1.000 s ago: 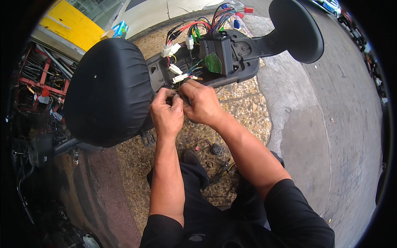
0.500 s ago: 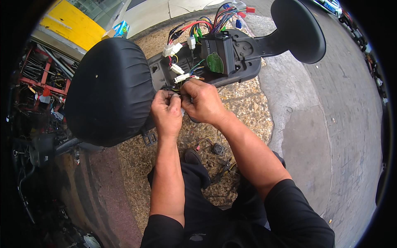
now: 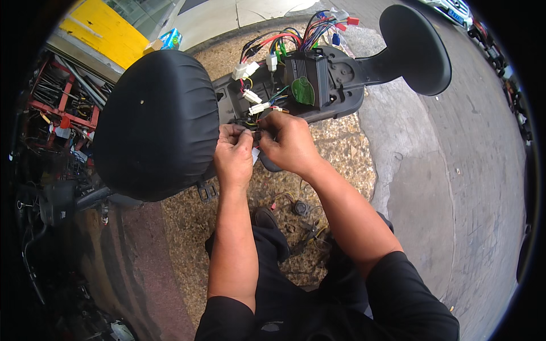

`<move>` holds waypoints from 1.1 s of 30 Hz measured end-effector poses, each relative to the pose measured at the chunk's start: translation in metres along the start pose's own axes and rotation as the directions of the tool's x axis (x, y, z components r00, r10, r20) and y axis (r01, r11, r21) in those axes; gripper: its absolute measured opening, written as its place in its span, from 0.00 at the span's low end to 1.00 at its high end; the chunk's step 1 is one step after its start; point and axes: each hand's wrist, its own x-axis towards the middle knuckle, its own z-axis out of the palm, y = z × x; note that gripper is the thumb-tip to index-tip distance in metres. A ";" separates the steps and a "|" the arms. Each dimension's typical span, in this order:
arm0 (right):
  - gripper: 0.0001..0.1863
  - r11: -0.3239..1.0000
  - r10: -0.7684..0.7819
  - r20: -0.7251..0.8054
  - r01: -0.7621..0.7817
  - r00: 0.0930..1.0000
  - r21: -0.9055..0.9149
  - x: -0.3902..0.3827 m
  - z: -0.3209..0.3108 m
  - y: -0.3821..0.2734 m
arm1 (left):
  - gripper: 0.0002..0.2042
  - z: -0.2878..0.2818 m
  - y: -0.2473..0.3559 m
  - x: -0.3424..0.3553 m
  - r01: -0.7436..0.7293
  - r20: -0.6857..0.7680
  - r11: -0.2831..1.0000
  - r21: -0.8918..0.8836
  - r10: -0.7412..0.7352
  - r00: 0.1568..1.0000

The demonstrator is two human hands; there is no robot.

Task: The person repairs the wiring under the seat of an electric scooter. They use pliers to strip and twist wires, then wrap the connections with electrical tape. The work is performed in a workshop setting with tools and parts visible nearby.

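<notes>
My left hand [image 3: 233,156] and my right hand [image 3: 287,142] meet beside a black padded seat [image 3: 148,125], fingers closed around thin dark wires [image 3: 253,126] and a small part I cannot make out. Just beyond my fingers lie white plastic connectors [image 3: 259,108] on coloured leads, in an open black plastic tray [image 3: 347,105]. A finned controller box [image 3: 315,68] with a green label [image 3: 302,89] sits in that tray under a bundle of wires [image 3: 307,31] ending in several coloured plugs.
A black backrest [image 3: 418,48] juts right from the tray. Red racks with cables [image 3: 62,105] and a yellow panel [image 3: 102,31] are at left. A small round part with wires [image 3: 300,208] lies near my feet on the pebbled ground [image 3: 187,238]. Parked vehicles [image 3: 449,10] line the upper right.
Both hands have shifted slightly right, still pinched together on the wires. The tray, controller and backrest also appear a little further right and lower.
</notes>
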 end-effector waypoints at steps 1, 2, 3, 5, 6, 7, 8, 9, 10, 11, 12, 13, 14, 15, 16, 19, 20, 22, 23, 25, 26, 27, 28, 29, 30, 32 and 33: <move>0.07 0.999 0.047 -0.003 -0.047 0.999 0.023 -0.001 0.000 -0.001 | 0.04 -0.001 0.000 0.001 -0.003 0.008 1.000 0.020 0.002 1.000; 0.07 0.994 0.103 0.001 -0.103 0.995 0.048 -0.002 -0.001 -0.003 | 0.04 -0.001 0.000 0.001 0.018 0.000 0.998 0.053 -0.018 1.000; 0.07 0.988 0.150 0.033 -0.151 0.988 0.031 -0.002 -0.001 -0.005 | 0.04 -0.002 0.000 0.001 -0.004 0.009 0.998 0.063 0.003 1.000; 0.08 0.976 0.218 0.083 -0.219 0.972 0.005 -0.003 -0.004 -0.009 | 0.04 -0.001 0.002 -0.001 -0.006 -0.001 0.995 0.102 0.007 1.000; 0.11 0.964 0.265 0.065 -0.264 0.962 -0.027 -0.002 -0.002 -0.013 | 0.03 0.001 0.002 -0.002 -0.021 0.012 0.998 0.057 0.020 1.000; 0.13 0.943 0.332 0.080 -0.331 0.940 -0.035 -0.001 -0.003 -0.016 | 0.03 0.001 0.004 -0.004 0.018 0.001 0.998 0.056 -0.018 1.000; 0.15 0.921 0.388 0.081 -0.388 0.918 -0.011 0.001 -0.002 -0.019 | 0.03 0.002 0.004 -0.004 0.029 -0.028 0.991 0.127 -0.025 0.999; 0.17 0.903 0.427 0.082 -0.430 0.900 0.012 0.003 -0.002 -0.022 | 0.03 0.004 0.004 -0.004 -0.008 -0.036 0.987 0.161 0.014 0.999; 0.18 0.898 0.439 0.069 -0.439 0.896 -0.025 0.005 -0.001 -0.024 | 0.03 0.005 0.003 -0.004 -0.015 -0.034 0.985 0.171 0.021 0.999; 0.18 0.882 0.470 0.061 -0.466 0.880 -0.076 0.008 0.000 -0.024 | 0.04 0.005 0.002 -0.004 -0.044 -0.028 0.985 0.167 0.049 0.998; 0.19 0.883 0.468 0.041 -0.465 0.883 -0.063 0.009 -0.002 -0.025 | 0.04 0.006 -0.001 -0.003 -0.047 -0.028 0.988 0.149 0.051 0.998; 0.19 0.867 0.498 0.061 -0.497 0.865 -0.044 0.011 -0.001 -0.024 | 0.04 0.005 -0.004 -0.003 -0.056 -0.024 0.989 0.137 0.060 0.998; 0.19 0.859 0.511 0.091 -0.508 0.855 -0.054 0.012 -0.001 -0.023 | 0.04 0.005 -0.008 -0.002 -0.076 -0.018 0.984 0.162 0.080 0.997; 0.19 0.847 0.531 0.119 -0.524 0.839 -0.086 0.014 0.000 -0.021 | 0.04 0.005 -0.012 0.000 -0.099 -0.013 0.980 0.175 0.103 0.995; 0.18 0.828 0.558 0.122 -0.560 0.821 -0.018 0.014 0.002 -0.020 | 0.04 0.003 -0.015 0.001 -0.090 -0.010 0.980 0.179 0.094 0.996; 0.16 0.752 0.634 0.138 -0.648 0.761 0.117 0.016 0.007 -0.019 | 0.04 0.000 -0.020 0.002 -0.054 -0.016 0.964 0.261 0.060 0.998; 0.17 0.712 0.674 0.150 -0.690 0.723 0.130 0.016 0.007 -0.019 | 0.04 0.000 -0.020 0.001 -0.039 -0.028 0.943 0.331 0.051 0.998; 0.15 0.639 0.747 0.160 -0.763 0.646 0.096 0.017 0.007 -0.021 | 0.05 0.002 -0.019 -0.001 -0.115 0.001 0.932 0.345 0.122 0.992; 0.15 0.651 0.731 0.174 -0.750 0.660 0.115 0.017 0.007 -0.023 | 0.05 0.002 -0.017 -0.002 -0.117 -0.003 0.927 0.356 0.126 0.992; 0.14 0.599 0.759 0.215 -0.789 0.614 0.138 0.016 0.006 -0.026 | 0.05 0.003 -0.012 -0.004 -0.087 -0.016 0.925 0.369 0.100 0.995; 0.13 0.608 0.749 0.214 -0.779 0.627 0.154 0.016 0.007 -0.027 | 0.04 0.003 -0.010 -0.006 -0.069 -0.034 0.913 0.402 0.091 0.995; 0.14 0.616 0.741 0.206 -0.769 0.639 0.172 0.014 0.008 -0.028 | 0.04 0.003 -0.007 -0.006 -0.081 -0.038 0.905 0.417 0.106 0.994; 0.14 0.597 0.748 0.210 -0.777 0.629 0.199 0.013 0.009 -0.028 | 0.04 0.003 -0.005 -0.006 -0.071 -0.044 0.901 0.429 0.100 0.994; 0.14 0.557 0.766 0.224 -0.796 0.602 0.236 0.010 0.011 -0.028 | 0.05 0.002 -0.003 -0.006 -0.060 -0.050 0.895 0.443 0.091 0.995; 0.14 0.618 0.744 0.168 -0.761 0.647 0.194 0.009 0.014 -0.028 | 0.05 0.002 -0.002 -0.006 -0.060 -0.065 0.883 0.465 0.101 0.993; 0.15 0.670 0.732 0.068 -0.735 0.678 0.103 0.007 0.020 -0.026 | 0.05 0.002 -0.001 -0.008 -0.056 -0.090 0.858 0.511 0.119 0.989; 0.16 0.717 0.690 0.060 -0.693 0.721 0.079 0.005 0.022 -0.023 | 0.06 0.001 -0.001 -0.007 -0.048 -0.074 0.853 0.520 0.101 0.992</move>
